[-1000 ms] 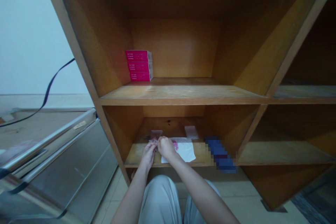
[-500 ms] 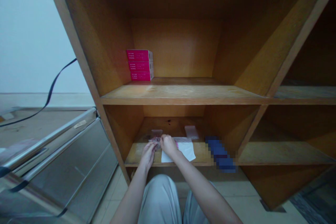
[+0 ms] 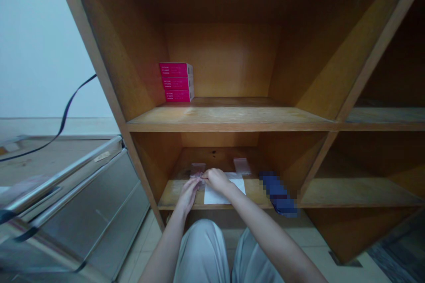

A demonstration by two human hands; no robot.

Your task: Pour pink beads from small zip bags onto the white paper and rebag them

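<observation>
On the lower shelf, my left hand [image 3: 188,191] is closed around a small, crinkled clear plastic bag [image 3: 200,175]. The fingertips of my right hand [image 3: 217,179] are pinched together and meet the left fingertips at the bag's edge. What lies between the right fingers is too small to make out. Under my right hand is a sheet of white paper [image 3: 215,197], partly covered by the hand. Just behind my left hand lies a flat clear plastic bag [image 3: 198,166]. Another clear bag [image 3: 241,166] lies farther right, behind the paper.
A blurred-out dark blue item [image 3: 279,193] lies at the shelf's right, overhanging the front edge. Three pink boxes [image 3: 175,82] are stacked on the upper shelf [image 3: 232,115]. At left stands a metal-framed glass case [image 3: 99,203]. My knees are below the shelf.
My right hand has turned, its wrist moving right, and its fingertips now meet the left ones. The pink bit seen on the paper is now hidden. My left hand has barely moved.
</observation>
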